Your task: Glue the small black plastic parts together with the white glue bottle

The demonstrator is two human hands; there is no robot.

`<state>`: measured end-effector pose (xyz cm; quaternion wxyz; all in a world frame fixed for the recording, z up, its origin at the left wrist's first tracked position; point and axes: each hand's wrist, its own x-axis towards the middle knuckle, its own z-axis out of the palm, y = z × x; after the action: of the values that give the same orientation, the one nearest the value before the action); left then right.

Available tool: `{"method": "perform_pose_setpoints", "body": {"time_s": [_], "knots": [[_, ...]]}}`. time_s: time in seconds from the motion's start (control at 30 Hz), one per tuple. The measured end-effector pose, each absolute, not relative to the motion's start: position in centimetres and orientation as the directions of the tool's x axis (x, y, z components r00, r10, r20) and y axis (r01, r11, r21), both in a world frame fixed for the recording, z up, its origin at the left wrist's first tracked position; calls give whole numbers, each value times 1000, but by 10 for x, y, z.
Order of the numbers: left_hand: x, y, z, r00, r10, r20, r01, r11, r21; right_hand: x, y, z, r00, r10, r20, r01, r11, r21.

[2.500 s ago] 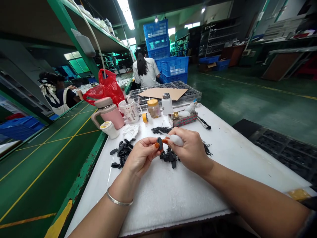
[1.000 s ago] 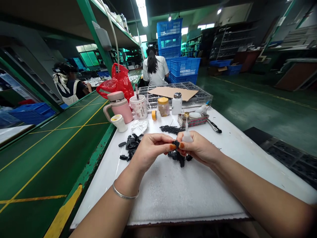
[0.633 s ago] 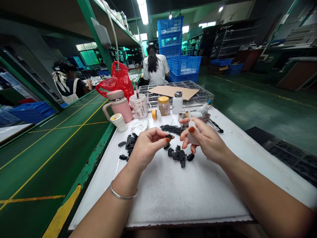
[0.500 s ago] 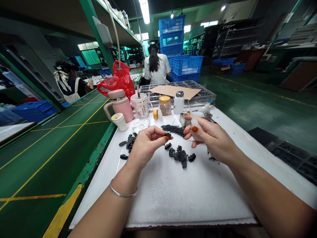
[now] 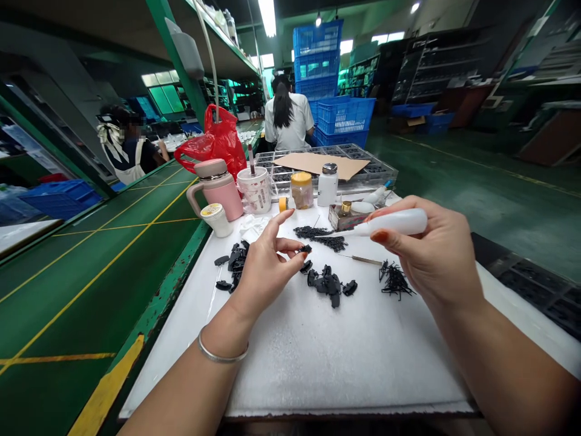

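My left hand [image 5: 265, 269] pinches a small black plastic part [image 5: 305, 249] between thumb and middle finger, the index finger raised. My right hand [image 5: 429, 251] is wrapped round a small white squeeze bottle [image 5: 394, 223], held level with its thin nozzle pointing left toward the part. Below the hands, on the white foam mat [image 5: 327, 351], lies a cluster of black plastic parts [image 5: 330, 282]. Another heap of black parts [image 5: 233, 261] sits left of my left hand. Thin black pins [image 5: 394, 281] lie under my right hand, and a second heap of pins [image 5: 320, 236] lies further back.
At the back of the mat stand a pink mug [image 5: 218, 191], a white cup [image 5: 255, 189], a jar [image 5: 302, 189], a white bottle [image 5: 327, 184] and a small tin [image 5: 347, 215]. Trays with cardboard [image 5: 318, 163] lie behind. A green conveyor [image 5: 91, 266] runs left. Two people work beyond.
My right hand has drawn away from the left hand to the right and lifted, turning the bottle level. The left hand keeps hold of the black part, its index finger now raised.
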<state>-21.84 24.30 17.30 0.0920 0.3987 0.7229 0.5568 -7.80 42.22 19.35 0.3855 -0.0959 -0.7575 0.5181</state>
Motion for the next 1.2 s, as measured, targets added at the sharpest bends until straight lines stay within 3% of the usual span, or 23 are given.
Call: {"method": "perform_pose_setpoints", "body": {"time_s": [0.13,0.43,1.2], "knots": [[-216,243,173,-652,680,336,516,72,854,-84,414,190,-650,579,492,-296,403,-866],[-212,242,176,-638,683,357,529,51,847,-85,408,187,-699,521,490,-199,516,-833],[-212,241,178,-623,691,366,533,33,845,-85,406,189,-647,526,552,-229,556,-799]]}}
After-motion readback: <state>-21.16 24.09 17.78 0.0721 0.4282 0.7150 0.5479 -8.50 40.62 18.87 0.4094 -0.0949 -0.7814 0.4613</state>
